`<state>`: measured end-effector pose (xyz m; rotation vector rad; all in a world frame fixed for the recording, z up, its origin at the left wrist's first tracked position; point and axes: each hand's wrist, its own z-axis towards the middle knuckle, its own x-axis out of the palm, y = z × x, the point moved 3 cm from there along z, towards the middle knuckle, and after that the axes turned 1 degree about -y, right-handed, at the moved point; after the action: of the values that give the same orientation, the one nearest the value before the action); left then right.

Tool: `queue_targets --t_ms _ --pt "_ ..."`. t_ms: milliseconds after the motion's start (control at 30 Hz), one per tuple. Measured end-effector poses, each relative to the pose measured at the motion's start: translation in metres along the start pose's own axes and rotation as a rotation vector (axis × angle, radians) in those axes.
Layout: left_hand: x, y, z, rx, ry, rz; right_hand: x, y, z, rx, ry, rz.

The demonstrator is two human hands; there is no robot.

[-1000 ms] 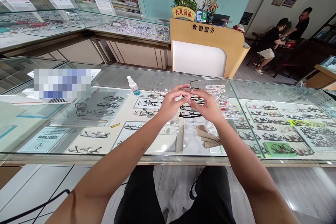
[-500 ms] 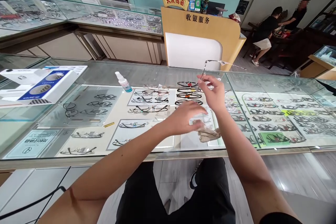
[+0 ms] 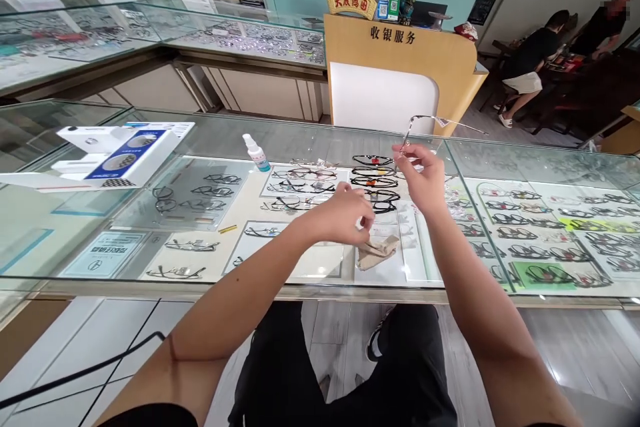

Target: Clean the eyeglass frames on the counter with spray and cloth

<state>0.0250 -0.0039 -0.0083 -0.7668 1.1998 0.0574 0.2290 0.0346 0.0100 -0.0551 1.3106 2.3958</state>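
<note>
My right hand is raised over the glass counter, thumb and fingers pinching a pair of eyeglasses. One thin temple of them sticks out to the right with a small tag on it; the part inside the grip is hidden. Lower and to the left, my left hand has its fingers curled in, thumb close to the fingertips. A crumpled beige cloth is at those fingertips, its upper edge pinched there. Just beyond the hands, several dark-framed glasses lie in a column.
A spray bottle stands on the counter's left half, beyond trays of glasses. Further left is an opened white-and-blue box. More eyewear fills the right section. Across the aisle is a wooden cashier desk; two people are at the back right.
My left hand has curled its fingers and moved left, and the cloth has shifted left with it. My right hand still holds the eyeglasses up. The whole view has swung slightly left.
</note>
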Motion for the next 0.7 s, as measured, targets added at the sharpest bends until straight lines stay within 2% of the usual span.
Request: queue_targets --t_ms 67,100,133,200,300,333,367,433,500,600,700 --pt "-0.015 0.004 0.0 -0.036 -0.121 -0.007 0.0 -0.001 0.0 0.007 -0.003 -0.007" --pt "-0.023 0.007 -0.001 -0.07 -0.23 -0.002 -0.001 -0.001 0.0 0.008 -0.01 -0.011" --pt "-0.033 0.012 -0.002 -0.12 -0.378 0.014 -0.001 -0.001 0.0 0.009 -0.015 -0.014" --pt "-0.054 0.026 -0.011 -0.265 -0.764 0.084 -0.002 -0.002 0.0 0.011 -0.028 -0.013" --pt "-0.078 0.059 -0.035 -0.546 -1.325 0.182 -0.003 -0.005 0.001 0.019 -0.032 -0.013" --pt "-0.084 0.072 -0.044 -0.659 -1.461 0.195 -0.003 -0.007 0.001 0.021 -0.034 -0.016" --pt "-0.088 0.086 -0.052 -0.765 -1.528 0.188 -0.003 -0.008 0.001 0.023 -0.035 -0.02" --pt "-0.092 0.115 -0.064 -0.947 -1.568 0.123 -0.003 -0.012 0.001 0.03 -0.038 -0.03" --pt "-0.092 0.14 -0.072 -1.064 -1.516 0.022 -0.003 -0.015 0.001 0.037 -0.042 -0.031" --pt "-0.086 0.169 -0.079 -1.145 -1.416 -0.131 -0.003 -0.016 0.002 0.043 -0.047 -0.018" --pt "-0.079 0.186 -0.082 -1.219 -1.35 -0.195 -0.003 -0.014 0.001 0.034 -0.046 -0.004"
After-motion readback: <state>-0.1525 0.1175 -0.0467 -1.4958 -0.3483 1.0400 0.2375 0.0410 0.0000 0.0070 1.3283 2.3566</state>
